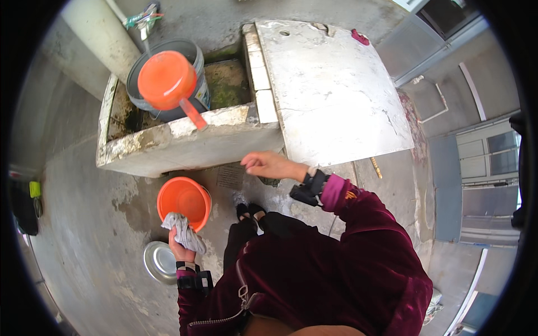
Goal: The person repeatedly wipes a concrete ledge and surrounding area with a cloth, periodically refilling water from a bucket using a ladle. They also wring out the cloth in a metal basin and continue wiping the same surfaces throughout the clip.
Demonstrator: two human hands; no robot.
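Observation:
My left hand [181, 246] is closed round a crumpled light-grey cloth [190, 239]. The cloth hangs beside the near rim of an orange bucket [168, 197] on the floor; whether it touches the rim I cannot tell. Just below that hand, a shiny metal basin [162, 262] lies on the floor. With its fingers loosely bent and nothing in them, my right hand [272, 166] hovers in front of the concrete sink [185, 147]. An orange dipper [167, 78] rests over the top of a grey bucket [203, 92] standing in that sink.
A tap [144, 25] on a pipe stands above the grey bucket. Right of the sink is a pale slab [336, 95], with a small dark-red cloth [360, 37] at its far edge. My feet [250, 211] are near the sink's base, beside a floor grate [230, 177].

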